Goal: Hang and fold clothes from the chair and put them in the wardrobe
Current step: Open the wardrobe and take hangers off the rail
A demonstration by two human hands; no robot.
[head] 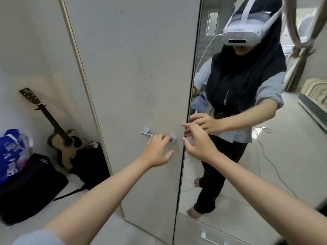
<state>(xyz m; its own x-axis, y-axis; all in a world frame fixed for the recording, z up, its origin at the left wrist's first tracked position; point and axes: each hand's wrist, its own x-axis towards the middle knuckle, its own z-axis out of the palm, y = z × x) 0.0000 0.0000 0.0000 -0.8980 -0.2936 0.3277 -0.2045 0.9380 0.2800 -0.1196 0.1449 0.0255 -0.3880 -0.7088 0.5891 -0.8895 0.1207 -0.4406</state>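
A pale grey wardrobe fills the middle of the head view, both doors closed. The left door carries a metal bar handle; the right door is a tall mirror. My left hand reaches the handle's right end, fingers curled over the bar. My right hand is at the mirror door's left edge, fingers spread and fingertips at the seam between the doors. No clothes or chair show directly; the mirror reflects me.
An acoustic guitar leans in the left corner beside black bags and a blue plastic bag. A second small handle sits low on the mirror door. The mirror reflects a cable on a pale floor.
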